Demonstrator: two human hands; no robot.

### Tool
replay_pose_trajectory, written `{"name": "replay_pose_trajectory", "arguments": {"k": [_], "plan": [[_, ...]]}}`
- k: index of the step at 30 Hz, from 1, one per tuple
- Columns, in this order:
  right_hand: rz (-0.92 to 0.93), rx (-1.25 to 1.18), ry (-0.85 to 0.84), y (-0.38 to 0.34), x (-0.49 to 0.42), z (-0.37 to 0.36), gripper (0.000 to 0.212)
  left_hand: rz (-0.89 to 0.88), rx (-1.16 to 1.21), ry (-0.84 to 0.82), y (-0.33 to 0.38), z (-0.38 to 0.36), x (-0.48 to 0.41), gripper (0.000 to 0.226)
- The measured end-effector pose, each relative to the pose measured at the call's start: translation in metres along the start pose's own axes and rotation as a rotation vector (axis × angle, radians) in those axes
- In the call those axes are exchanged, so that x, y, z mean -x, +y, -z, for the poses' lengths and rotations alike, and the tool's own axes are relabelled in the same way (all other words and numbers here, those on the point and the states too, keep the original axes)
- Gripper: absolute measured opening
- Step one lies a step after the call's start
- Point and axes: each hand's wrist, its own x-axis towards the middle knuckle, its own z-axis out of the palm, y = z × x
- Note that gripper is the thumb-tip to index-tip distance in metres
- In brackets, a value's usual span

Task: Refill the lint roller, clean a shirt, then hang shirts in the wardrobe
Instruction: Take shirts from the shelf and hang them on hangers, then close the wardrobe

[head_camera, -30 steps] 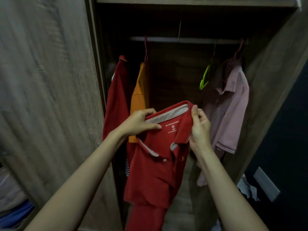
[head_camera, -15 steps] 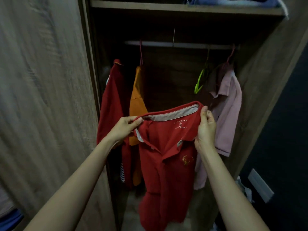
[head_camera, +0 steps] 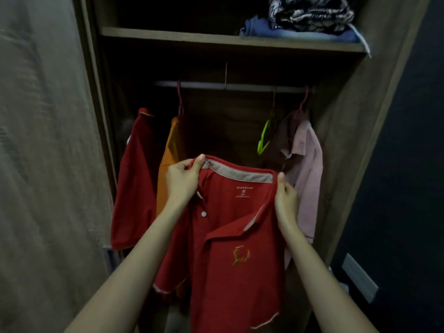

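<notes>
I hold a red polo shirt (head_camera: 230, 255) up in front of the open wardrobe, collar on top, its gold antler logo facing me. My left hand (head_camera: 183, 180) pinches the left end of the collar. My right hand (head_camera: 286, 199) grips the right end of the collar. Behind the shirt runs the hanging rail (head_camera: 230, 86). An empty green hanger (head_camera: 264, 137) hangs from the rail just above and behind the collar's right side. No lint roller is in view.
On the rail hang a dark red shirt (head_camera: 134, 186), an orange shirt (head_camera: 168, 164) and a pink shirt (head_camera: 307, 179). Folded clothes (head_camera: 305, 19) lie on the shelf (head_camera: 216, 42) above. The wardrobe door (head_camera: 43, 164) stands at my left, a dark wall (head_camera: 403, 164) at my right.
My hands moved apart along the collar and lifted the red polo, spreading it open so its front now faces me. My view tilted up, showing the shelf.
</notes>
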Motion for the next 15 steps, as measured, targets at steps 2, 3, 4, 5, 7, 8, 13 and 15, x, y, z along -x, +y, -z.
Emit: {"name": "replay_pose_trajectory", "arguments": {"k": [2,3,4,5,7,8,13,15], "plan": [[-0.037,0.06,0.009,-0.003,-0.021,-0.004,0.042,0.026,0.012,-0.046,0.003,-0.011,-0.007,0.026],[-0.023,0.051,0.012,-0.009,-0.032,-0.007,0.04,0.032,0.015,-0.059,0.004,-0.016,-0.01,0.026],[0.007,0.023,0.015,-0.017,-0.044,-0.012,0.039,0.034,0.008,-0.067,0.004,-0.022,-0.013,0.027],[0.042,-0.01,0.021,-0.026,-0.055,-0.017,0.038,0.036,-0.005,-0.071,0.004,-0.026,-0.015,0.028],[0.095,-0.053,0.028,-0.043,-0.078,-0.03,0.04,0.051,-0.015,-0.068,0.003,-0.032,-0.022,0.028],[0.107,-0.066,0.021,-0.05,-0.09,-0.037,0.043,0.06,-0.019,-0.064,0.004,-0.032,-0.025,0.027],[0.003,-0.099,-0.09,-0.07,-0.134,-0.071,0.072,0.046,-0.024,-0.039,0.009,-0.026,-0.042,0.027],[-0.087,-0.21,-0.114,-0.073,-0.143,-0.079,0.077,0.029,-0.041,-0.02,0.011,-0.023,-0.047,0.027]]}}
